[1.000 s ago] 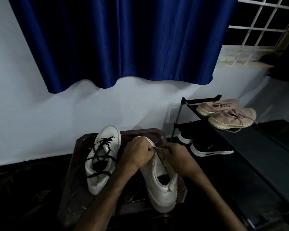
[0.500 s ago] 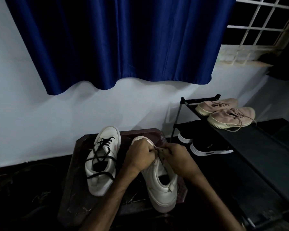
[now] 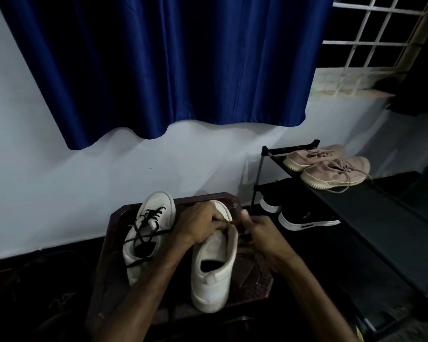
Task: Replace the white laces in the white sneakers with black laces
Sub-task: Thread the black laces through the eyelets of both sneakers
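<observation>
The left hand [image 3: 200,225] pinches a thin lace [image 3: 229,222] over the unlaced white sneaker [image 3: 213,272] on the dark wooden stool [image 3: 253,277]. The right hand [image 3: 260,233] is curled, its hold hidden. Dim light risks a missed eyelet.

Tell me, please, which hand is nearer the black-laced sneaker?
Left. Both hands pinch a lace at the second sneaker: the left hand lies on the side facing the black-laced sneaker, the right hand on the far side.
</observation>
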The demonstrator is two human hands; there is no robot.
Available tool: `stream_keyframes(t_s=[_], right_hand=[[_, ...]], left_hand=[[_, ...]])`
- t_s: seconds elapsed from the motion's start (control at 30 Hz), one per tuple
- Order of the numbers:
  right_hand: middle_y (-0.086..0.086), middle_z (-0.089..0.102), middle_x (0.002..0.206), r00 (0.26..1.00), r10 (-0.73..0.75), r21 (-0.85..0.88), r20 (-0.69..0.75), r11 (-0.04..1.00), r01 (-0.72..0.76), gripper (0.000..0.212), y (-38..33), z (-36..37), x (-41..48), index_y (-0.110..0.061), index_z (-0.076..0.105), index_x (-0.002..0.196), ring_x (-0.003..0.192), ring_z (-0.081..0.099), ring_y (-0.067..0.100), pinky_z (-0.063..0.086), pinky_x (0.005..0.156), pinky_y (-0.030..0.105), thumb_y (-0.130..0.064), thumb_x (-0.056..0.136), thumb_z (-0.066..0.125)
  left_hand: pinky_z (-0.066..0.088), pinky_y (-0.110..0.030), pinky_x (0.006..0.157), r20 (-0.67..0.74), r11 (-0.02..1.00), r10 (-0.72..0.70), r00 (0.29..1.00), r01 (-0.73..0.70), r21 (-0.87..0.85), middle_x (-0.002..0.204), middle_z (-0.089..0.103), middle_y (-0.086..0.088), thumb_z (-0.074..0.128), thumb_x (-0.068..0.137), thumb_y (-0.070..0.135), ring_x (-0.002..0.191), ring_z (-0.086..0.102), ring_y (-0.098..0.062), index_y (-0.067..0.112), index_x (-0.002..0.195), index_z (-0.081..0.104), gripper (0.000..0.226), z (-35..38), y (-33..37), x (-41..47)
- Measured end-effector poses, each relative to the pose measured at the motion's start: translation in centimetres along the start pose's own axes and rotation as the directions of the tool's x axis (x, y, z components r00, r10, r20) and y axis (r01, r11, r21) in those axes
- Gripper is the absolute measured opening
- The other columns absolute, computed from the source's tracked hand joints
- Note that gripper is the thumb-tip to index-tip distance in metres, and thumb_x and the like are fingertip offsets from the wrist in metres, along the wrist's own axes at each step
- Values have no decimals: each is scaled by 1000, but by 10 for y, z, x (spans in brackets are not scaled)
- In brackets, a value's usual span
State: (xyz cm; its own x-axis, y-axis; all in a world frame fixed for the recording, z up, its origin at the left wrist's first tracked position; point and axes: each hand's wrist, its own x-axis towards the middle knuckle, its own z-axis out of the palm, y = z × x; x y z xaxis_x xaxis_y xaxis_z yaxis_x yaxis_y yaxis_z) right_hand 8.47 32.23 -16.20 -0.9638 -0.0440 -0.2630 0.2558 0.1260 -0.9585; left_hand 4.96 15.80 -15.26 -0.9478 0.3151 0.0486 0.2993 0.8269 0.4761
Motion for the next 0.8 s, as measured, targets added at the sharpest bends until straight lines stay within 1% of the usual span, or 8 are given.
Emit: stream_keyframes(t_s=[0.07, 0.17, 0.23, 0.37, 0.47, 0.6, 0.7, 0.8], right_hand=[[16, 67, 75, 994, -46, 3, -97, 999, 46, 20, 10, 9, 3, -6, 66, 79, 59, 62, 16, 53, 54, 31, -19, 94, 63], [9, 64, 62, 977, -66, 30, -201, 997, 73, 20, 23, 22, 8, -11, 62, 69, 55, 58, 18, 52, 51, 33, -17, 85, 73], [1, 69, 66, 952, -134, -82, -276, 990, 116, 20, 24, 25, 9, -16, 62, 69, 62, 63, 18, 56, 61, 39, -29, 80, 73], [2, 68, 84, 915, -224, -348, -335, 932, 101, 11, 23, 31, 0, -22, 51, 80, 80, 62, 24, 42, 69, 31, -23, 88, 59], [2, 67, 80, 907, -200, -243, -371, 963, 113, 14, 33, 23, -1, -12, 52, 84, 75, 65, 24, 52, 70, 37, -19, 96, 52], [12, 68, 81, 975, -57, 28, -217, 998, 65, 13, 44, 10, -8, -10, 55, 87, 59, 66, 19, 60, 57, 41, -14, 99, 49], [-1, 66, 78, 979, -152, -312, -138, 945, 102, 11, 45, -2, 0, -28, 53, 81, 69, 67, 21, 59, 64, 47, -32, 91, 52], [-1, 66, 86, 972, -230, -545, -43, 821, 170, 21, 24, -13, 9, -26, 53, 84, 84, 66, 28, 55, 75, 46, -45, 93, 50]], left_hand=[[45, -34, 74, 53, 998, 42, 998, -44, 34, 76, 58, 3, 66, 86, 32, 87, 60, -20, 17, 81, 72, 17, -5, 0, 3], [43, -36, 78, 115, 997, 72, 991, -73, 6, 76, 54, 3, 64, 89, 27, 90, 58, -23, 10, 73, 67, 24, -4, -3, 5], [40, -37, 92, 141, 997, 40, 989, -31, -67, 94, 60, -7, 53, 96, 33, 101, 55, -23, 7, 82, 70, 34, -4, -1, 3], [23, -26, 102, 172, 981, -103, 980, 129, -144, 106, 48, 10, 48, 91, 59, 110, 37, -11, 25, 88, 69, 41, 2, 6, -6], [33, -34, 106, -25, 945, -189, 982, 175, -277, 102, 53, 15, 53, 58, 59, 111, 48, -15, 31, 63, 67, 32, 18, -2, -10], [41, -40, 103, -106, 866, -269, 957, 193, -461, 103, 56, 16, 54, 54, 54, 109, 54, -14, 30, 62, 69, 29, 30, -4, -16], [43, -41, 101, -120, 841, -268, 956, 172, -513, 103, 56, 16, 56, 54, 52, 107, 56, -11, 36, 59, 71, 22, 32, -5, -17], [45, -42, 99, -131, 845, -252, 959, 152, -512, 104, 55, 15, 56, 56, 52, 107, 56, -12, 41, 60, 71, 19, 33, -6, -18]])
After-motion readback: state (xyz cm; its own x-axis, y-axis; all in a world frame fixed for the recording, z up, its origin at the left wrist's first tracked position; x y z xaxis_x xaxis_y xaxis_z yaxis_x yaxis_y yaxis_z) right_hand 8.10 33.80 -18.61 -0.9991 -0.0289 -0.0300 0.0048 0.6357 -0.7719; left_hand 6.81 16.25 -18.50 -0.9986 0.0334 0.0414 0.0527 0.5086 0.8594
